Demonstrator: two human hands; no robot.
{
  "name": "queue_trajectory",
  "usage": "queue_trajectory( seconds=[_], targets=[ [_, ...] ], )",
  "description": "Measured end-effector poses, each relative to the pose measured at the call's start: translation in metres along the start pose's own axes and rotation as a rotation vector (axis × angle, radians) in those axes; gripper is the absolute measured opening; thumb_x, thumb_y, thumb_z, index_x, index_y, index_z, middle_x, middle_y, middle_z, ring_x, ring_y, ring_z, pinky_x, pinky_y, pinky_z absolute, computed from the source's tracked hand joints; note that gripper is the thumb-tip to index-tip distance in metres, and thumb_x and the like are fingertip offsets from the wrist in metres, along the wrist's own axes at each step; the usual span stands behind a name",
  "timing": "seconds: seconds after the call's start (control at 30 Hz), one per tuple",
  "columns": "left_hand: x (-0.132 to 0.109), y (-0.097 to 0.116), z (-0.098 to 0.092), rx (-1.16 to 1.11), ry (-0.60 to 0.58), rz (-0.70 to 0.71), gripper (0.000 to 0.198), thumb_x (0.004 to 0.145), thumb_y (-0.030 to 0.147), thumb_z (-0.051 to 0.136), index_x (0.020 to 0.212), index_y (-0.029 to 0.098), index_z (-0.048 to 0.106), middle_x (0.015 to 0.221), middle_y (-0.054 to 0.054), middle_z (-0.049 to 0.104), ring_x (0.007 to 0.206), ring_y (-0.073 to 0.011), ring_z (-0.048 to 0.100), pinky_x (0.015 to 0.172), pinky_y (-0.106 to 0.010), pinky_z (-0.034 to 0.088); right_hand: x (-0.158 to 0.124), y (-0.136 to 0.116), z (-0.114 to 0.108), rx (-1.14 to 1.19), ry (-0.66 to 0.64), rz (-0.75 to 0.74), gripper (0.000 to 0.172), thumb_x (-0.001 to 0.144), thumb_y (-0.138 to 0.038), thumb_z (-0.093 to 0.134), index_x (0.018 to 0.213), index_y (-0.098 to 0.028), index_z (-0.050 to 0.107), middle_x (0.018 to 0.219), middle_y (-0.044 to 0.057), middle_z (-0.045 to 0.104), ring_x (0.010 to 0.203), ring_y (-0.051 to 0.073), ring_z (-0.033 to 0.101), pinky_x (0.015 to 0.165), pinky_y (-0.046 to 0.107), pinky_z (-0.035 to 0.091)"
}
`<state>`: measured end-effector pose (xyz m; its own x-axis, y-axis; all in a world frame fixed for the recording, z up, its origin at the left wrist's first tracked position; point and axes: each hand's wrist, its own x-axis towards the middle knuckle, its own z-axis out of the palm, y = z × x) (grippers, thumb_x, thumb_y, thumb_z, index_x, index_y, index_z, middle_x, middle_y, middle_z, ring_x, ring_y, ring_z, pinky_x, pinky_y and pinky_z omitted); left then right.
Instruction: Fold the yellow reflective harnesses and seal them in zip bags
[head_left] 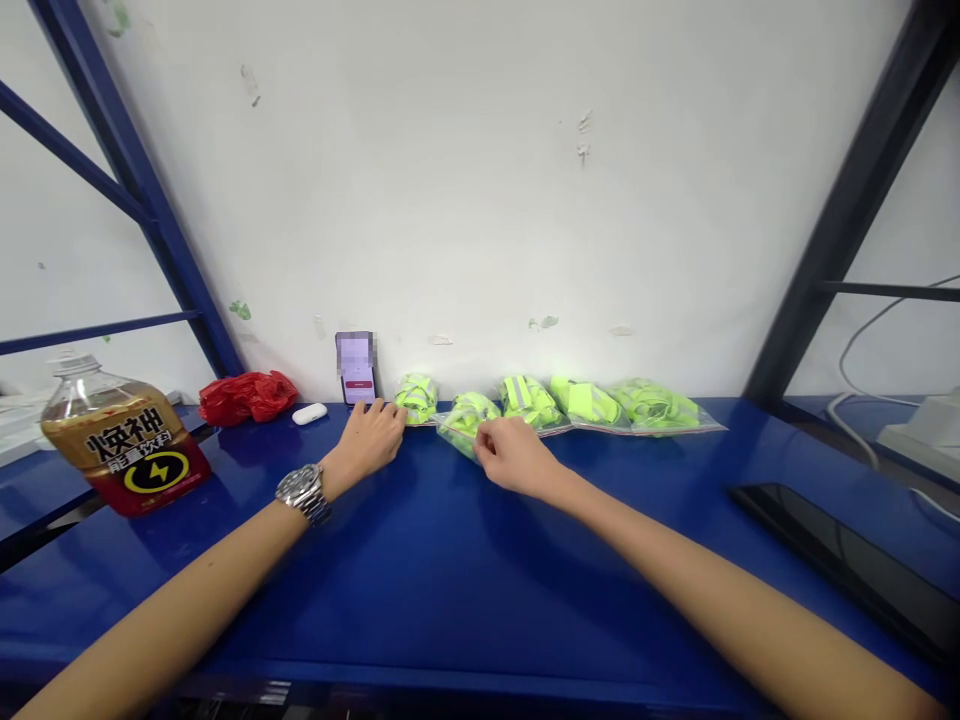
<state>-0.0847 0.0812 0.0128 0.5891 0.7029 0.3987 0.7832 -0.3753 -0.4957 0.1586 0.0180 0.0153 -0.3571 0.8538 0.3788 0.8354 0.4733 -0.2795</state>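
Observation:
Several clear plastic bags with folded neon-yellow reflective vests lie in a row along the wall. My right hand (516, 456) is closed, its fingertips pinching the near edge of the second bagged vest from the left (471, 410). My left hand (369, 438), with a metal watch (301, 490) on its wrist, rests with its fingers stretched forward beside the leftmost bagged vest (418, 396). Whether its fingertips touch that bag I cannot tell. Farther right lie a third bagged vest (529, 400), a fourth (589, 402) and the rightmost one (652, 403).
A phone (358, 368) leans on the wall behind my left hand. A white earbud case (310, 413), a red plastic bag (247, 397) and a large drink bottle (124, 435) stand left on the blue tabletop (465, 590). At right lies a black flat device (847, 550).

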Motion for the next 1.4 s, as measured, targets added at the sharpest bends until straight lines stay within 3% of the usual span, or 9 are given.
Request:
queue_trajectory(
  seconds=[0.07, 0.17, 0.23, 0.33, 0.43, 0.8, 0.97, 1.23, 1.4],
  targets=[
    [-0.008, 0.017, -0.020, -0.094, 0.103, -0.029, 0.017, 0.086, 0.013, 0.042, 0.099, 0.014, 0.052, 0.093, -0.013, 0.060, 0.088, -0.0261, 0.055, 0.074, -0.036, 0.038, -0.010, 0.001, -0.008, 0.273, -0.068, 0.036, 0.019, 0.080, -0.015, 0.050, 0.063, -0.017, 0.056, 0.056, 0.004, 0.063, 0.054, 0.015, 0.060, 0.052, 0.023, 0.038],
    [-0.021, 0.052, -0.048, -0.488, 0.210, -0.085, 0.012, 0.090, 0.018, 0.036, 0.095, 0.016, 0.047, 0.084, -0.007, 0.059, 0.074, -0.0193, 0.056, 0.069, -0.031, 0.039, -0.023, 0.007, -0.009, 0.563, -0.111, 0.087, 0.015, 0.079, -0.020, 0.055, 0.064, -0.017, 0.056, 0.050, 0.000, 0.061, 0.047, 0.013, 0.058, 0.049, 0.022, 0.040],
    [-0.025, 0.076, -0.061, -0.761, 0.150, -0.076, 0.010, 0.092, 0.022, 0.035, 0.090, 0.018, 0.044, 0.075, -0.002, 0.056, 0.064, -0.0159, 0.053, 0.062, -0.028, 0.038, -0.029, 0.010, -0.004, 0.682, -0.084, 0.115, 0.016, 0.078, -0.023, 0.058, 0.065, -0.018, 0.052, 0.047, -0.001, 0.059, 0.044, 0.012, 0.056, 0.046, 0.021, 0.039],
    [-0.024, 0.105, -0.066, -0.989, -0.007, -0.094, 0.024, 0.094, 0.037, 0.038, 0.078, 0.020, 0.041, 0.061, 0.004, 0.049, 0.054, -0.0132, 0.046, 0.055, -0.026, 0.032, -0.036, 0.011, 0.004, 0.800, -0.046, 0.138, 0.023, 0.076, -0.024, 0.063, 0.063, -0.020, 0.044, 0.045, -0.004, 0.055, 0.042, 0.011, 0.053, 0.041, 0.019, 0.034],
    [-0.016, 0.120, -0.063, -1.124, -0.001, -0.187, 0.034, 0.096, 0.042, 0.035, 0.071, 0.020, 0.039, 0.059, 0.004, 0.046, 0.054, -0.0120, 0.042, 0.054, -0.026, 0.029, -0.041, 0.011, 0.008, 0.889, -0.027, 0.114, 0.030, 0.076, -0.027, 0.065, 0.061, -0.020, 0.040, 0.045, -0.005, 0.053, 0.041, 0.009, 0.050, 0.041, 0.018, 0.033],
    [-0.019, 0.126, -0.052, -1.273, 0.010, -0.140, 0.033, 0.098, 0.039, 0.030, 0.073, 0.020, 0.041, 0.065, 0.004, 0.047, 0.059, -0.0114, 0.043, 0.060, -0.025, 0.033, -0.049, 0.022, 0.002, 1.157, -0.248, 0.018, 0.036, 0.074, -0.048, 0.070, 0.070, -0.015, 0.056, 0.062, 0.002, 0.064, 0.057, 0.013, 0.059, 0.060, 0.028, 0.050],
    [-0.020, 0.125, -0.051, -1.262, -0.010, -0.122, 0.029, 0.098, 0.039, 0.028, 0.078, 0.021, 0.039, 0.067, 0.003, 0.050, 0.061, -0.0135, 0.048, 0.063, -0.027, 0.035, -0.048, 0.018, 0.001, 1.192, -0.264, 0.051, 0.036, 0.075, -0.048, 0.069, 0.069, -0.015, 0.057, 0.062, 0.002, 0.064, 0.060, 0.014, 0.062, 0.062, 0.029, 0.051],
    [-0.024, 0.127, -0.050, -1.127, 0.069, -0.044, 0.017, 0.096, 0.029, 0.030, 0.083, 0.021, 0.037, 0.073, 0.000, 0.049, 0.064, -0.0152, 0.047, 0.063, -0.028, 0.033, -0.058, 0.015, 0.008, 1.263, -0.225, 0.176, 0.032, 0.070, -0.042, 0.073, 0.074, -0.013, 0.059, 0.067, 0.004, 0.068, 0.066, 0.016, 0.067, 0.071, 0.033, 0.056],
    [-0.021, 0.125, -0.050, -1.023, 0.064, -0.091, 0.014, 0.088, 0.023, 0.040, 0.074, 0.022, 0.037, 0.063, 0.003, 0.047, 0.055, -0.0135, 0.044, 0.055, -0.026, 0.027, -0.059, 0.008, 0.007, 1.030, -0.135, 0.126, 0.014, 0.075, -0.027, 0.062, 0.071, -0.015, 0.057, 0.063, 0.003, 0.068, 0.062, 0.017, 0.068, 0.063, 0.030, 0.055]
  ],
)
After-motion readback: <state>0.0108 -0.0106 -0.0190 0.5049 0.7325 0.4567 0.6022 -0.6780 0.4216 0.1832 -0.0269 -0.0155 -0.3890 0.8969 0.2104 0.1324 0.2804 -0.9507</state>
